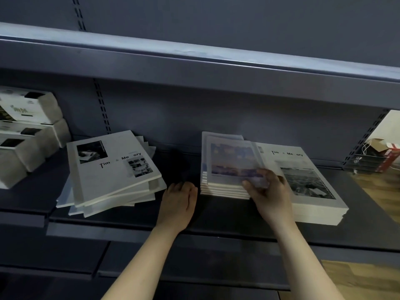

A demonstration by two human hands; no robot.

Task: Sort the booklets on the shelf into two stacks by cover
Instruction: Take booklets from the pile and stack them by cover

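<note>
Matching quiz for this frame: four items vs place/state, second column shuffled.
1 left hand
2 right hand
3 left pile
4 tissue packs

A far left of shelf
B askew, grey cover on top
C holding the colour booklet
D over bare shelf, holding nothing

Pairs: 1-D, 2-C, 3-B, 4-A
</note>
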